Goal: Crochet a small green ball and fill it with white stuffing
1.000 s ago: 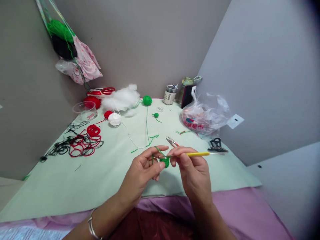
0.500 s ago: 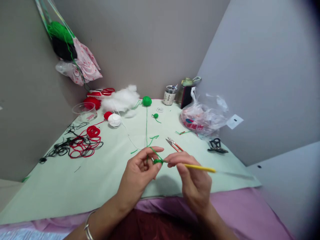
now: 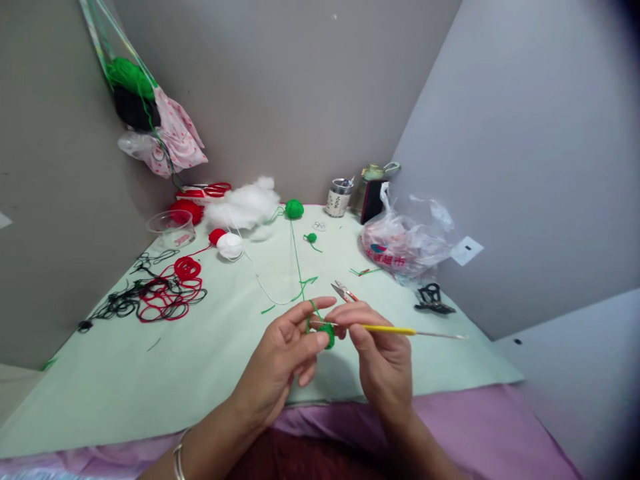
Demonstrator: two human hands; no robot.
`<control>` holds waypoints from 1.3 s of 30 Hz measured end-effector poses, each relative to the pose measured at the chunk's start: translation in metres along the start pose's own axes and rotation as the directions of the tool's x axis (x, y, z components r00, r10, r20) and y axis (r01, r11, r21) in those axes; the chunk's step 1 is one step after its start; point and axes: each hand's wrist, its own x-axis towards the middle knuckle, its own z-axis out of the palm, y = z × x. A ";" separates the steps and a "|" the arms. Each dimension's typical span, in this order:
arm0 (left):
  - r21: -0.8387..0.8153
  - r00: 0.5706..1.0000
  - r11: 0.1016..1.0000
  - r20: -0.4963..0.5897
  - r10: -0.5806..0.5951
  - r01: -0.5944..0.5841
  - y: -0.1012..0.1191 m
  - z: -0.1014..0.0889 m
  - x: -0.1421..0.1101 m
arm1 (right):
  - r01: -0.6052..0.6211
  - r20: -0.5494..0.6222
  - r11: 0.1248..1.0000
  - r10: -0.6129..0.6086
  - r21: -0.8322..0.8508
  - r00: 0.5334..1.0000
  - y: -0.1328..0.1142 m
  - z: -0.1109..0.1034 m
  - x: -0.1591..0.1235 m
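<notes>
My left hand [image 3: 285, 357] pinches a small green crocheted piece [image 3: 328, 334] between thumb and fingers, with green yarn looped over its forefinger. That strand [image 3: 296, 257] runs back across the table to a green yarn ball [image 3: 294, 209]. My right hand [image 3: 383, 353] is closed on a yellow-handled crochet hook [image 3: 395, 329]. The hook lies level, its tip at the green piece and its metal end pointing right. Both hands hover just above the pale green table cover [image 3: 200, 360] near its front edge.
Small snips [image 3: 344, 291] lie just beyond my hands. Tangled red and black yarn [image 3: 155, 293] spreads at the left, near a clear cup [image 3: 171, 229], a red and white ball [image 3: 227, 243] and white stuffing [image 3: 243, 205]. A plastic bag [image 3: 407, 237], a jar [image 3: 338, 197] and a black clip [image 3: 433, 298] sit at the right.
The hook has swung from slanting down to the right back to level. The green piece has turned in my left fingers. The view has tilted slightly.
</notes>
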 end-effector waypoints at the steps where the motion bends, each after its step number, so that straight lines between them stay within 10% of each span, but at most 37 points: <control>1: 0.038 1.000 0.999 -0.008 0.029 -0.029 -0.002 0.001 0.000 | 0.003 0.004 0.999 -0.003 -0.032 1.000 0.000 0.001 0.000; 8: -0.031 0.997 0.999 -0.074 0.014 -0.016 -0.009 -0.002 0.005 | 0.327 0.127 0.823 -0.304 -0.464 0.944 0.008 0.001 -0.012; 13: -0.142 0.996 0.989 -0.063 -0.061 0.051 -0.002 -0.006 0.005 | 0.010 -0.095 0.992 -0.022 -0.125 0.995 0.005 -0.001 -0.006; 25: 0.179 0.993 0.978 -0.020 0.116 -0.110 -0.011 -0.008 -0.001 | -0.250 -0.032 0.934 0.266 0.256 0.963 0.007 -0.002 -0.001; 33: 0.216 0.991 0.969 -0.025 0.130 -0.121 -0.009 -0.011 -0.001 | -0.237 0.033 0.951 0.235 0.199 0.971 0.004 -0.008 -0.003; 39: 0.416 0.975 0.894 -0.064 0.213 -0.168 -0.009 -0.016 -0.001 | 0.037 0.089 0.990 -0.024 -0.138 0.996 -0.003 -0.010 -0.011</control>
